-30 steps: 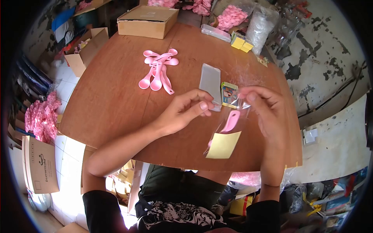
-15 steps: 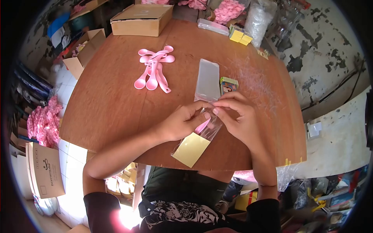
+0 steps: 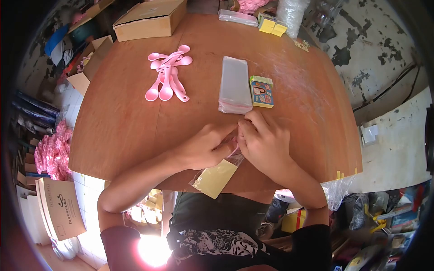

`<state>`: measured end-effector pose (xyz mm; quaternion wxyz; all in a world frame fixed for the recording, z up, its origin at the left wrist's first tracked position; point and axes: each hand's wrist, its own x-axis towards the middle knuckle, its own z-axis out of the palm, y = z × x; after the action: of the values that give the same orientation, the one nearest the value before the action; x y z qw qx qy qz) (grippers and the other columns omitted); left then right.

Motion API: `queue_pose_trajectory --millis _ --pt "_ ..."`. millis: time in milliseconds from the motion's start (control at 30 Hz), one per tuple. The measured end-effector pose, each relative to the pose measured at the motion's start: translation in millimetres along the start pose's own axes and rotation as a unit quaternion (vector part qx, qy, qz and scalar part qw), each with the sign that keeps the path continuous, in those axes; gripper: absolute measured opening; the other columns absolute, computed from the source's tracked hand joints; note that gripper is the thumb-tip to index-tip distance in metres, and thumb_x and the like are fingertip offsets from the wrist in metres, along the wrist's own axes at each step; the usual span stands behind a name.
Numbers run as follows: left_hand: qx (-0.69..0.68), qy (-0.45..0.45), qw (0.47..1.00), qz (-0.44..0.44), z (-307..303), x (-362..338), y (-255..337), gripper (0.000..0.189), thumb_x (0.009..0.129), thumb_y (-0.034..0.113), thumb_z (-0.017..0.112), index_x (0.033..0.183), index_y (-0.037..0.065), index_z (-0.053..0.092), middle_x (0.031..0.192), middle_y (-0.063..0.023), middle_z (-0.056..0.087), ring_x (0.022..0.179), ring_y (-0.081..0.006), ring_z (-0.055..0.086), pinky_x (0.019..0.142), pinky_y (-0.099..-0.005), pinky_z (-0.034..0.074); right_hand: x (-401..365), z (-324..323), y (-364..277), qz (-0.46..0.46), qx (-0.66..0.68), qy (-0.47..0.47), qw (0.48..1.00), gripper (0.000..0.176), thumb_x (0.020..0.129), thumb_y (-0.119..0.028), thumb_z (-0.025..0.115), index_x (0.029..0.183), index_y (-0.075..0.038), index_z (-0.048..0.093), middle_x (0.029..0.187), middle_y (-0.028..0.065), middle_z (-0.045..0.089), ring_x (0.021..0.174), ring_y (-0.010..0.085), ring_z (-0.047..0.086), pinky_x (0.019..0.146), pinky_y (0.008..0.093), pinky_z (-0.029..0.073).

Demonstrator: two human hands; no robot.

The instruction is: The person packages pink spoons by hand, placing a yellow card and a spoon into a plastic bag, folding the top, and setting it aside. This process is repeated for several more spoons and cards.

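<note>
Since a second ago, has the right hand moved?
Yes: the right hand, pinching the clear bag, came leftward from beside the small box to the left hand.

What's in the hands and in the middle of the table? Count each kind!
bag with yellow card, held by left hand and right hand: 1
stack of clear bags: 1
small printed box: 1
pile of pink spoons: 1
Total: 4

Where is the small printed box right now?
Head view: the small printed box lies on the table, just right of the stack of clear bags and beyond the right hand, which pinches the carded packet with the left hand.
</note>
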<state>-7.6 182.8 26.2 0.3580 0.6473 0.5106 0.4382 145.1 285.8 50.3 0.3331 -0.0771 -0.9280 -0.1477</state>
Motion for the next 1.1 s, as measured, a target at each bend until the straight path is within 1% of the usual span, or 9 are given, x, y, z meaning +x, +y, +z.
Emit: queue_pose_trajectory --millis 367,433,633,700,733,767,800,967,1100 --pt "0.033 0.039 0.997 0.052 0 -2 5 0.036 0.091 0.002 0.051 0.127 -0.001 0.053 0.089 -0.0225 0.062 0.078 -0.0354 0.063 0.075 -0.0389 0.050 4 0 22 0.208 0.329 0.045 0.920 0.010 0.065 -0.003 0.071 0.069 -0.002 0.062 0.070 0.0041 0.060 0.058 0.0148 0.058 0.054 0.0286 0.048" --pt "0.014 0.032 0.999 0.027 -3 -6 7 0.035 0.099 0.009 0.049 0.133 0.001 0.052 0.090 -0.0132 0.065 0.076 -0.0109 0.058 0.070 -0.0274 0.047 5 -7 34 0.257 0.418 0.079 0.868 0.008 0.068 -0.001 0.070 0.073 0.000 0.065 0.073 0.0026 0.062 0.062 0.0105 0.059 0.058 0.0255 0.048" --pt "-0.173 0.206 0.960 0.081 4 1 -12 0.034 0.101 0.009 0.046 0.135 0.002 0.049 0.086 -0.0026 0.064 0.077 -0.0041 0.053 0.068 -0.0225 0.045 5 -63 132 0.309 0.661 0.128 0.672 0.013 0.082 -0.002 0.054 0.083 -0.002 0.068 0.081 0.0068 0.064 0.071 0.0121 0.061 0.067 0.0282 0.051" --pt "-0.187 0.196 0.961 0.060 2 0 -8 0.037 0.101 0.010 0.046 0.138 0.001 0.044 0.086 -0.0037 0.063 0.077 -0.0039 0.053 0.067 -0.0215 0.044 -6 -50 177 0.144 0.843 0.123 0.504 0.019 0.082 -0.006 0.058 0.098 -0.002 0.068 0.081 0.0075 0.066 0.071 0.0172 0.065 0.067 0.0349 0.052" --pt "-0.199 0.197 0.958 0.060 4 0 -8 0.038 0.102 0.011 0.046 0.139 0.001 0.043 0.087 -0.0039 0.064 0.077 -0.0039 0.053 0.067 -0.0215 0.044 -28 -25 209 0.147 0.841 0.122 0.506 0.019 0.082 -0.006 0.058 0.098 -0.002 0.068 0.081 0.0075 0.066 0.071 0.0172 0.065 0.067 0.0349 0.052" --pt "-0.211 0.198 0.955 0.061 6 0 -7 0.039 0.102 0.011 0.046 0.139 0.001 0.042 0.087 -0.0041 0.064 0.077 -0.0038 0.053 0.068 -0.0216 0.044 -59 12 245 0.269 0.554 0.002 0.788 0.025 0.082 -0.008 0.059 0.105 -0.002 0.066 0.082 0.0071 0.068 0.071 0.0197 0.065 0.068 0.0368 0.052" --pt "-0.212 0.198 0.955 0.063 7 0 -6 0.039 0.102 0.011 0.046 0.139 0.001 0.042 0.087 -0.0041 0.064 0.077 -0.0038 0.053 0.068 -0.0216 0.044 -74 30 261 0.338 0.162 -0.118 0.920 0.032 0.082 -0.010 0.060 0.113 -0.003 0.064 0.083 0.0067 0.069 0.071 0.0221 0.066 0.069 0.0388 0.052" --pt "-0.182 0.206 0.960 0.057 6 4 -9 0.045 0.102 0.012 0.048 0.144 0.003 0.035 0.088 -0.0073 0.067 0.077 -0.0062 0.056 0.070 -0.0244 0.046 -32 3 160 0.443 -0.005 0.092 0.892 0.031 0.083 -0.013 0.066 0.112 -0.004 0.067 0.084 0.0028 0.069 0.070 0.0138 0.063 0.065 0.0318 0.050" --pt "-0.163 0.181 0.967 0.075 11 2 -10 0.051 0.101 0.013 0.050 0.148 0.006 0.030 0.093 -0.0107 0.070 0.083 -0.0097 0.061 0.077 -0.0269 0.047 10 -33 64 0.339 0.462 -0.010 0.819 0.023 0.090 -0.021 0.068 0.105 -0.003 0.070 0.085 -0.0018 0.066 0.072 0.0044 0.058 0.061 0.0208 0.044"
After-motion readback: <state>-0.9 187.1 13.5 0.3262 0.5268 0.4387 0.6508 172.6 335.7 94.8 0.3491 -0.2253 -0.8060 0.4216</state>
